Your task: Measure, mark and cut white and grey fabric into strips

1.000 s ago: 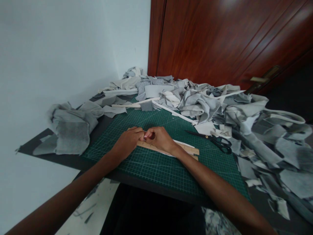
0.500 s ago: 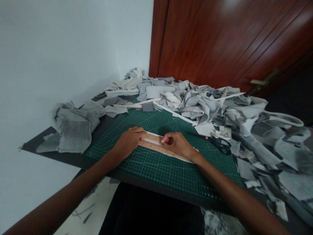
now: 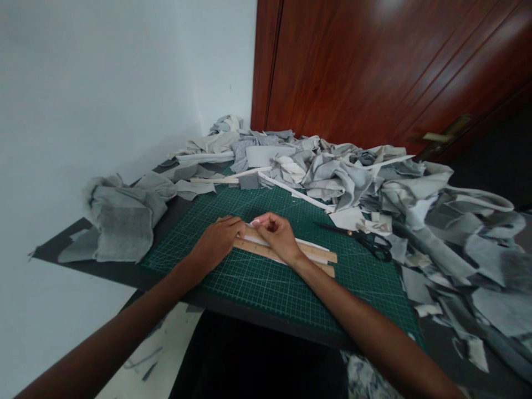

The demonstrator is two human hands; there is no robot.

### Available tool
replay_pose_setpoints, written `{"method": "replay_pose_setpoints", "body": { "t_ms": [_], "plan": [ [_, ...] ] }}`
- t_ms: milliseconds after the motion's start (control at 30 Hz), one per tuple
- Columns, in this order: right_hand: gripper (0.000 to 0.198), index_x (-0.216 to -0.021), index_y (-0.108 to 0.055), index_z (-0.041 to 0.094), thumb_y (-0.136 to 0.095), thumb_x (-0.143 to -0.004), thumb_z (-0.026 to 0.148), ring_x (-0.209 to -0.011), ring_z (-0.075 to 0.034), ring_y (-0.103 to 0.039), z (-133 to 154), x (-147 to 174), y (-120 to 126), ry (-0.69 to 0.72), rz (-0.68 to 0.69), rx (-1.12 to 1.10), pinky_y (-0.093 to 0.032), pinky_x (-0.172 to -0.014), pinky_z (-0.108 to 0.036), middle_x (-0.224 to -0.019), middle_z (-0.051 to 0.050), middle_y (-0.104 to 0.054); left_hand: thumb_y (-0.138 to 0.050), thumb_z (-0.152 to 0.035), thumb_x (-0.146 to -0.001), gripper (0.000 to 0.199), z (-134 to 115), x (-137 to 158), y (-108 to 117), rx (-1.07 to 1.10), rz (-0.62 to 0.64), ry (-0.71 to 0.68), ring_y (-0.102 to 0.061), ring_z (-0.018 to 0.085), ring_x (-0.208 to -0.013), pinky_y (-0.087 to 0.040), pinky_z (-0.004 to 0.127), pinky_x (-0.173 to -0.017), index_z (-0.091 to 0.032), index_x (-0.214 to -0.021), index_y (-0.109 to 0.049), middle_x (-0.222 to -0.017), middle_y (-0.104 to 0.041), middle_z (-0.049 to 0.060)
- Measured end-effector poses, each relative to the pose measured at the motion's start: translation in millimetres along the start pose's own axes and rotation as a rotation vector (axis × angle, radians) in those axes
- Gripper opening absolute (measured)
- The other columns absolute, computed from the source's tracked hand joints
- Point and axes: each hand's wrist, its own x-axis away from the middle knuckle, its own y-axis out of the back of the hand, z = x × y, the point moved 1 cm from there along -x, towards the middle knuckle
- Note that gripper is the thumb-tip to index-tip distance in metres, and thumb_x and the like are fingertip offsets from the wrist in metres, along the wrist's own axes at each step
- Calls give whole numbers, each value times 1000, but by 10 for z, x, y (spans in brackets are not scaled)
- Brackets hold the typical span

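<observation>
Closely, both hands work at the left part of two flat, light-brown wooden rulers (image 3: 260,249) with white fabric (image 3: 256,239) between them.
The left hand (image 3: 222,239) lies over the rulers' left end, fingers together; whether it grips or merely presses cannot be told. Just right of it, the right hand (image 3: 277,235) bends over the far ruler, thumb and fingertips narrowed to a pinch at its far edge; whether they hold the fabric is unclear. The rulers lie side by side on a green gridded cutting mat (image 3: 286,305), right ends uncovered. Farther right rest black-handled scissors (image 3: 369,242). A bunched grey cloth (image 3: 127,227) sits left, and heaped grey and off-white fabric scraps (image 3: 341,177) run along the far and right sides.
</observation>
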Motion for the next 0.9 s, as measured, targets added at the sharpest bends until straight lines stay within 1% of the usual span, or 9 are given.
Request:
{"method": "replay_pose_setpoints", "body": {
  "t_ms": [67, 167, 300, 400, 500, 567, 633, 733, 900],
  "plan": [
    [28, -89, -70, 19, -77, -83, 46, -67, -13, -56, -7, 3, 11, -16, -55, -32, -44, -61, -24, -76, -1, -67, -42, 5, -87, 35, -100, 40, -22, -15, -18, 9, -65, 28, -103, -53, 42, -93, -20, -100, -63, -101, -69, 8],
    [35, -90, -69, 20, -78, -79, 51, -67, -13, -54, -7, 3, 34, -41, -150, -130, -45, -62, -25, -73, 1, -63, -42, 1, -92, 40, -405, 126, -141, -10, -32, -16, -63, 27, -120, -52, 44, -105, -18, -119, -62, -121, -69, 11],
    [40, -92, -66, 22, -75, -77, 58, -61, -12, -46, -34, -13, 99, -57, -219, -235, -41, -57, -26, -68, 4, -51, -43, -19, -105, 44, -918, 196, -415, 78, -142, -73, -53, 30, -142, -46, 49, -118, -15, -149, -46, -148, -58, 18],
    [40, -92, -63, 24, -71, -81, 61, -62, -14, -46, -56, -16, 150, -58, -256, -238, -39, -55, -27, -69, 3, -51, -43, -29, -108, 50, -1153, 188, -570, 91, -197, -5, -47, 35, -148, -43, 54, -121, -11, -154, -39, -153, -53, 23],
    [39, -94, -67, 23, -74, -80, 59, -64, -14, -50, -27, 6, 181, -57, -257, -246, -43, -57, -27, -72, 1, -58, -43, -30, -108, 48, -1221, 177, -600, 117, -200, 40, -47, 36, -148, -41, 55, -122, -9, -151, -42, -153, -52, 23],
    [37, -94, -71, 21, -77, -80, 54, -69, -14, -57, 32, 24, 195, -35, -177, -180, -47, -63, -26, -77, -1, -66, -45, -30, -107, 44, -1218, 182, -571, 149, -179, 46, -46, 36, -148, -40, 54, -123, -10, -146, -48, -151, -54, 22],
    [31, -92, -74, 19, -77, -82, 48, -73, -15, -62, 106, 26, 202, -9, -25, -34, -50, -68, -26, -83, -3, -72, -48, -31, -106, 38, -1209, 192, -535, 165, -155, 51, -45, 36, -149, -40, 54, -123, -12, -139, -55, -148, -56, 21],
    [20, -89, -76, 18, -74, -86, 37, -71, -14, -63, 192, -16, 183, 26, 188, 197, -49, -67, -25, -81, -3, -73, -53, -35, -104, 36, -1210, 206, -510, 146, -141, 56, -45, 39, -147, -40, 58, -121, -13, -132, -59, -143, -59, 21],
    [10, -84, -78, 16, -69, -87, 21, -69, -12, -64, 202, -170, 13, 95, 305, 362, -47, -66, -23, -78, -2, -74, -55, -42, -103, 41, -1235, 224, -538, 114, -135, 51, -53, 39, -137, -41, 58, -119, -13, -131, -60, -138, -62, 21]
  ]
}}
